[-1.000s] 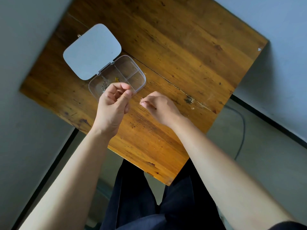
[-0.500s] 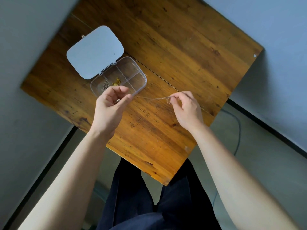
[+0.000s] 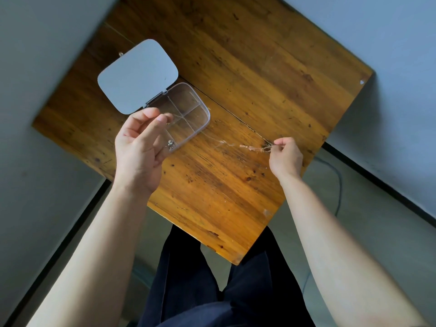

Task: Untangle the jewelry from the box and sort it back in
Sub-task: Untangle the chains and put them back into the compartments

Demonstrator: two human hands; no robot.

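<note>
A thin chain [image 3: 236, 145] stretches across the wooden table between my two hands, blurred by motion. My right hand [image 3: 285, 157] pinches one end near the table's right edge. My left hand [image 3: 141, 142] hovers over the near-left part of the clear jewelry box [image 3: 195, 100], thumb and forefinger pinched at the chain's other end, the other fingers spread. The box has several compartments, and its grey lid [image 3: 138, 75] lies open flat to the far left. Small silver pieces [image 3: 170, 145] show in the box's near compartment beside my left fingers.
The wooden table [image 3: 236, 67] is small, with its right edge just past my right hand. A dark crack runs across the tabletop from the box toward my right hand. My dark trousers [image 3: 212, 279] show below the near edge. A cable [image 3: 339, 185] lies on the floor at right.
My right hand has moved far to the right, drawing the chain out long. My left hand has loosened its curled fingers and stayed by the box.
</note>
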